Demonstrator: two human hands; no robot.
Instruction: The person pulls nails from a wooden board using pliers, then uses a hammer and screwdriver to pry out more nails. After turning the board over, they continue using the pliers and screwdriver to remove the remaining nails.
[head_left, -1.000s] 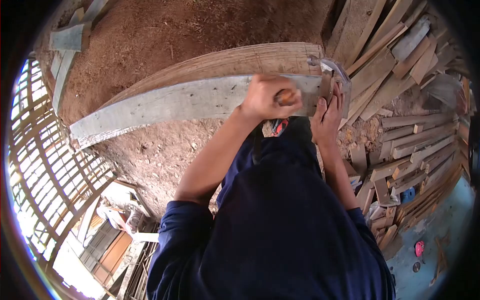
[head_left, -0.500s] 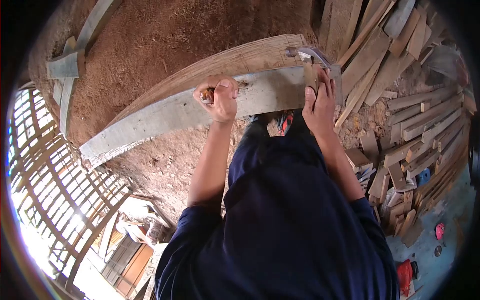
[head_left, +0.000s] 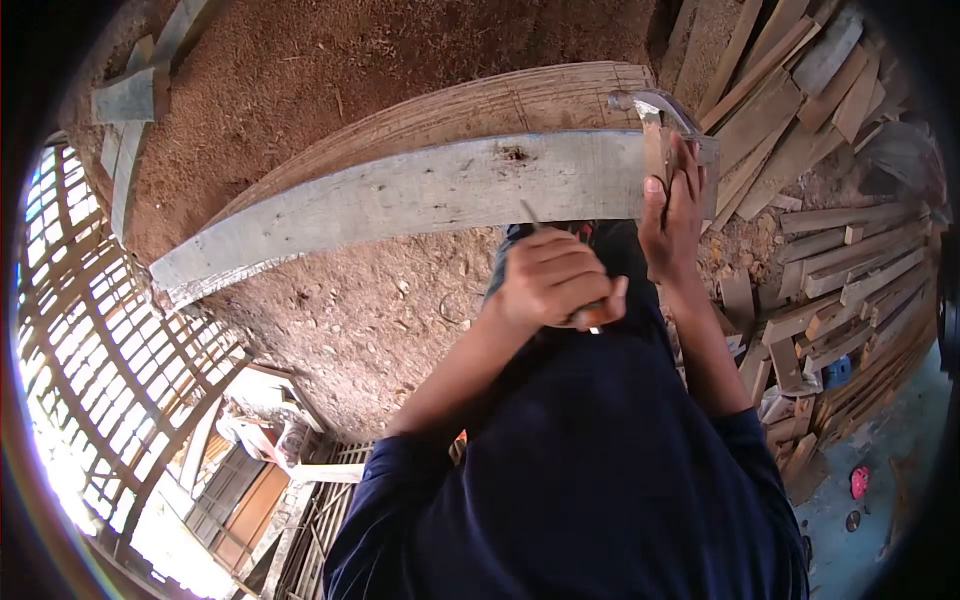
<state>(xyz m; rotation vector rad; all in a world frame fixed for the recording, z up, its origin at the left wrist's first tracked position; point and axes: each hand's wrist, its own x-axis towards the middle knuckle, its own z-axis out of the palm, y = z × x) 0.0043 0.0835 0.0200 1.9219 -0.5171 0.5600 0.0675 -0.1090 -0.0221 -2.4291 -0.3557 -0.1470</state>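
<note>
A long curved plank point(head_left: 400, 195) lies across the view in front of my body. My left hand point(head_left: 560, 280) is closed around the handle of a thin pointed tool point(head_left: 529, 211), whose metal tip points up toward the plank's lower edge; the handle end shows below the fist. At the plank's right end, my right hand point(head_left: 672, 215) holds a hammer point(head_left: 655, 130) by its wooden handle, with the metal head above the fingers. A dark knot point(head_left: 515, 154) marks the plank's face.
Behind the plank is another curved wooden piece point(head_left: 480, 108). Stacked offcuts point(head_left: 850, 270) and boards point(head_left: 780, 130) fill the right side. Joined timbers point(head_left: 125, 100) lie at the upper left, above a slatted lattice point(head_left: 90, 350). Wood chips cover the ground.
My left hand has come off the plank toward my body and to the right, and its tool's tip now shows. My right hand, hammer and plank appear slightly shifted in the view.
</note>
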